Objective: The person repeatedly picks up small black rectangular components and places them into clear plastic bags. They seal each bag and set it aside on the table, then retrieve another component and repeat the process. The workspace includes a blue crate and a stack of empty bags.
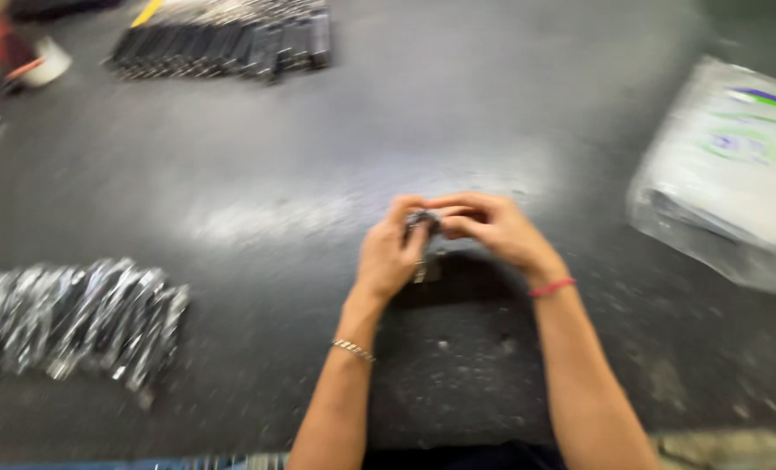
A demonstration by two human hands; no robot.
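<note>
Both hands meet over the middle of a dark worktop [458, 113]. My left hand [390, 252] and my right hand [492, 228] pinch a small dark item [422, 223] between their fingertips; the picture is blurred, so its kind is unclear. A thin metal bracelet circles the left wrist and a red band circles the right wrist.
A row of small shiny wrapped pieces [75, 318] lies at the left. Another row of dark pieces [227, 39] lies at the far edge. A large clear plastic bag with white contents [727, 170] rests at the right. A white roll [44, 65] sits at the far left.
</note>
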